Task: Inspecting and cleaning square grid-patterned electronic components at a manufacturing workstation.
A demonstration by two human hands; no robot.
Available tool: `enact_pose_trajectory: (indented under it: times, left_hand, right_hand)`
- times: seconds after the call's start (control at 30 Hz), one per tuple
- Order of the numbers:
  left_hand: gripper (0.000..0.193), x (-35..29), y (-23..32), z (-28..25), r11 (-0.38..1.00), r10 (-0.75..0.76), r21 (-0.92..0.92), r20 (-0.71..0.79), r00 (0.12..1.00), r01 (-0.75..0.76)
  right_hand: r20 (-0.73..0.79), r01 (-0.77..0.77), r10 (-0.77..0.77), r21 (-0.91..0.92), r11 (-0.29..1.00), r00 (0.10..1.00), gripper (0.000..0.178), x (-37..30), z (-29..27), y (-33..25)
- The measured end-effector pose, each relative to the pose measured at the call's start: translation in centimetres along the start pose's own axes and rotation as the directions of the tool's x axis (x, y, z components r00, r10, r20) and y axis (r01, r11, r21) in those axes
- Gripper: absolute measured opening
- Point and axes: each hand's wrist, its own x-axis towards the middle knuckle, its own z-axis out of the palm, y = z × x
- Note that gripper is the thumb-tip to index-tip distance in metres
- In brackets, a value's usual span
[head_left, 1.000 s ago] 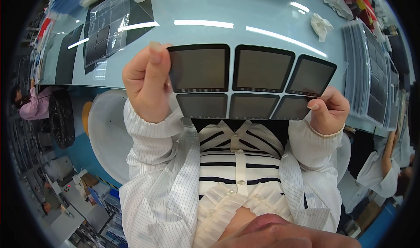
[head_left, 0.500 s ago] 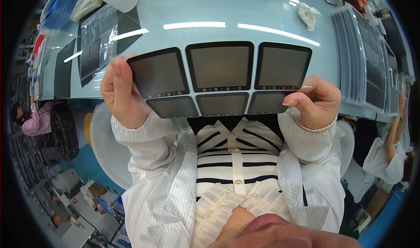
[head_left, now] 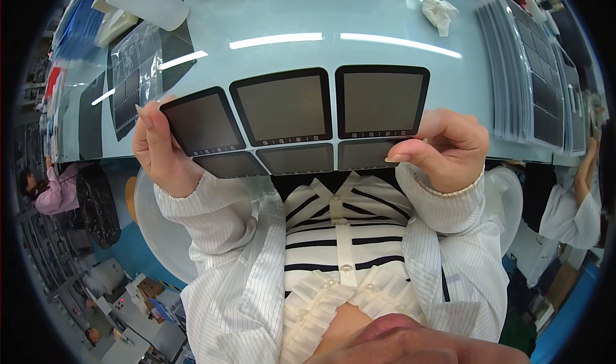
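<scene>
Held up in front of my chest is a clear sheet of dark panels (head_left: pixel 282 107), with two rows of grey, black-bordered rectangles and a line of small marks along each lower border. It tilts, its left end sitting lower than its right, and the row nearer me looks foreshortened. At its left edge my left hand (head_left: pixel 163 152) is closed, pinching the sheet between thumb and fingers. My right hand (head_left: pixel 449 149) pinches the right edge, its thumb over the near row and the fingers partly hidden behind.
A stack of similar panel sheets (head_left: pixel 536 75) stands on the pale table (head_left: pixel 269 11) at right. Crumpled white tissue (head_left: pixel 439 14) lies at the back. At left are a plastic-wrapped panel sheet (head_left: pixel 131 75) and a translucent container (head_left: pixel 151 1). Other people work at both sides.
The sheet has shifted left with both hands still gripping it. Its left end has dropped toward me, so it slants more. The whole view has also shifted slightly.
</scene>
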Motion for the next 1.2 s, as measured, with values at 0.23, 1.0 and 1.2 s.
enact_pose_trajectory:
  times: [0.23, 1.0, 1.2]
  left_hand:
    - [0.036, 0.3, 0.4, 1.1, 0.992, 0.026, 0.127, -0.109, 0.994, -0.012]
    - [0.017, -0.9, -3.0, -0.1, 0.959, -0.232, 0.253, 0.452, 0.861, 0.126]
    - [0.017, -0.6, -2.0, 0.0, 0.972, -0.179, 0.213, 0.427, 0.887, 0.094]
  right_hand:
    - [0.053, 0.055, -0.054, -0.023, 0.998, 0.997, 0.010, 0.7, -0.6, 0.1]
    - [-0.411, 0.173, -0.035, 0.304, 0.937, 0.911, 0.018, 5.6, -2.9, 1.7]
    - [-0.256, 0.050, 0.000, 0.186, 0.981, 0.967, 0.019, 5.3, -4.8, 1.6]
